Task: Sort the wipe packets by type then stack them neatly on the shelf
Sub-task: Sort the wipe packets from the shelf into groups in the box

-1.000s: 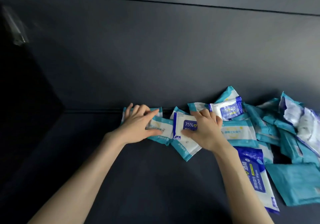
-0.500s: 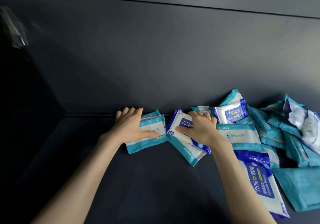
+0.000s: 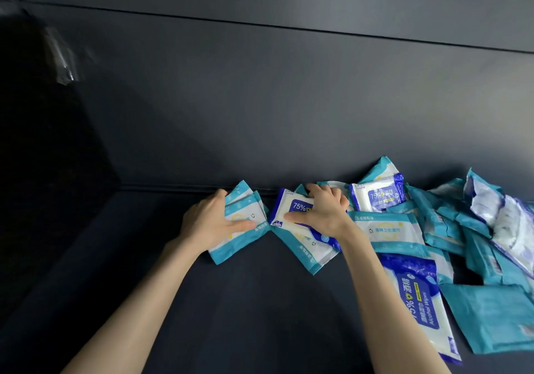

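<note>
On the dark shelf (image 3: 260, 310) my left hand (image 3: 211, 223) grips a small stack of teal-and-white wipe packets (image 3: 245, 220), thumb on top and fingers along its left side. Just to its right, my right hand (image 3: 323, 212) holds a blue-and-white 75% alcohol wipe packet (image 3: 291, 209), thumb on its face and fingers curled over its far edge. That packet lies on another teal packet (image 3: 306, 249). A loose heap of teal and blue packets (image 3: 427, 223) spreads to the right along the back wall.
A large blue 75% alcohol wipe packet (image 3: 419, 301) lies near my right forearm, with a plain teal packet (image 3: 491, 316) beside it. The shelf's back wall (image 3: 260, 99) rises right behind the packets. A dark side wall with a clear plastic scrap (image 3: 62, 58) closes the left.
My left hand has pulled the teal stack leftwards, away from the blue packet, and squared it. My right hand has tightened on the blue packet. The camera view has shifted slightly.
</note>
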Demonstrator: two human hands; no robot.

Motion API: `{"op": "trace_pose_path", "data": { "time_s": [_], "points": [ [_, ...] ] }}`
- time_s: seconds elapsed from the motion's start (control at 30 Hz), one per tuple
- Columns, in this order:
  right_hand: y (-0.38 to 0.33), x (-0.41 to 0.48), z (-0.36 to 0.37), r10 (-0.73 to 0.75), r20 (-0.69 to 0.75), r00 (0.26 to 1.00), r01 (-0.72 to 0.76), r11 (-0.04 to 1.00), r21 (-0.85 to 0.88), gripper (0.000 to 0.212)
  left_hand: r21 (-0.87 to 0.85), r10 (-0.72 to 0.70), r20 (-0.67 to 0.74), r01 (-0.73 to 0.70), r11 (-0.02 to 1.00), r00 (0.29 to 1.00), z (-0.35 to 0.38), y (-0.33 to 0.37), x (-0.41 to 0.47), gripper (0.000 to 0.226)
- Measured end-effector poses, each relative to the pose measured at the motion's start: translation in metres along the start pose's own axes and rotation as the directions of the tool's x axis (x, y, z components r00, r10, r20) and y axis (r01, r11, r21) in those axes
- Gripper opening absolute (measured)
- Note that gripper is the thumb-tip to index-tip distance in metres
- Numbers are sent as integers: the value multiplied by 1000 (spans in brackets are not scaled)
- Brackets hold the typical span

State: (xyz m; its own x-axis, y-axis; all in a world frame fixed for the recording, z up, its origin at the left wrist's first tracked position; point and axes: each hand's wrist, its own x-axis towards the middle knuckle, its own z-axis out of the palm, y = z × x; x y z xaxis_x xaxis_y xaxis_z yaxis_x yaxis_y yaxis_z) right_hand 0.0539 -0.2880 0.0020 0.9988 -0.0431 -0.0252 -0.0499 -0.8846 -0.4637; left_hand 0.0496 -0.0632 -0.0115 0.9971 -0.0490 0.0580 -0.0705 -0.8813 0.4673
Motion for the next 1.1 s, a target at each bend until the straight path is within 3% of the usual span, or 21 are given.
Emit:
{"op": "trace_pose_path", "data": {
  "time_s": [0.17, 0.33, 0.47, 0.53, 0.63, 0.8, 0.9, 1.03, 1.1],
  "points": [
    [-2, -4, -1, -55, 4, 998, 54, 995, 80, 52, -34, -38, -80, 36, 999, 996, -4, -4, -11, 64],
    [-10, -7, -1, -121, 1, 993, 119, 978, 169, 54, -124, -99, -107, 85, 989, 989, -9, -7, -24, 61],
    [-23, -10, 3, -162, -78, 984, 178, 934, 311, 62, -331, -187, -119, 138, 933, 975, -11, -10, -34, 59],
    [-28, -11, 5, -149, -126, 981, 187, 903, 388, 61, -462, -230, -128, 147, 874, 965, -12, -12, -40, 59],
    [-32, -14, 0, -138, -239, 961, 244, 830, 502, 36, -648, -270, -128, 126, 751, 954, -16, -7, -49, 40],
    [-42, -32, -23, -38, -406, 913, 328, 663, 674, 25, -801, -225, -128, 33, 597, 966, -26, 18, -62, 29],
    [-49, -54, -41, -4, -388, 922, 337, 504, 795, 22, -896, -207, -97, 5, 445, 973, -32, 38, -74, 24],
    [-50, -88, -44, 61, -328, 943, 278, 404, 872, 22, -968, -95, 7, 31, 249, 995, -40, 62, -102, 33],
    [-49, -108, -36, 95, -250, 964, 204, 343, 917, 20, -978, -32, 58, 63, 199, 998, -40, 69, -119, 38]
  ]
}}
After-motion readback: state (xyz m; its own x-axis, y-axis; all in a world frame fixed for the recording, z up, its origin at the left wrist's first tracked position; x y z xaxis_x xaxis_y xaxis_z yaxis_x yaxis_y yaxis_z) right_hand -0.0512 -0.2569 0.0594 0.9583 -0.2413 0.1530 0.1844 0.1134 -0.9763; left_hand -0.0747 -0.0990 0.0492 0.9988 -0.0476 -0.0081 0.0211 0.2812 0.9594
